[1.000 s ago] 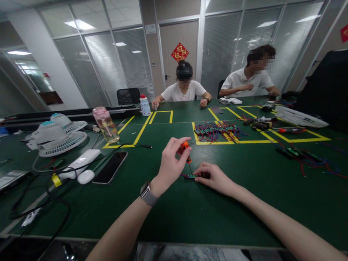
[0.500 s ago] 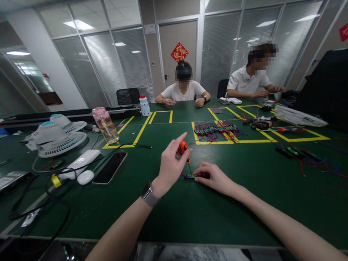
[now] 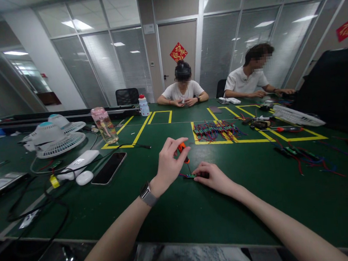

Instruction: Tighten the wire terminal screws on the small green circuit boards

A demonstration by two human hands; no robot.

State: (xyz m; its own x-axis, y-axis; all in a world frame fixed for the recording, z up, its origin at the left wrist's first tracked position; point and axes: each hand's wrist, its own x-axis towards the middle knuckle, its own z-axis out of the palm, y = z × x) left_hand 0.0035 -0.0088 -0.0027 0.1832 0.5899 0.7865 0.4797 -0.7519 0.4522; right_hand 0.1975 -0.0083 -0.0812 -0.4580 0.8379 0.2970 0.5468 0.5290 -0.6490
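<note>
My left hand [image 3: 171, 160] grips the orange and black handle of a screwdriver [image 3: 183, 149], with the index finger curled over its top. The thin shaft points down, and its tip meets a small green circuit board [image 3: 190, 176] lying on the table. Thumb and fingers of my right hand [image 3: 211, 176] pinch the board's right end and keep it against the surface. Wires come out of the board's left end. Beyond my hands lies a bunch of similar green boards [image 3: 213, 130] with red and blue wires.
Left of my hands lie a black phone [image 3: 110, 168], a white mouse [image 3: 84, 178], cables and white fans [image 3: 55, 136]. A pink-lidded bottle [image 3: 105, 126] stands behind them. Wired boards [image 3: 297, 152] and another screwdriver [image 3: 289, 129] lie to the right. Two people sit across the green table [image 3: 170, 232].
My left fingers have shifted around the screwdriver handle, which tilts a little more to the left. My right hand stays on the board. The person opposite has brought both hands together.
</note>
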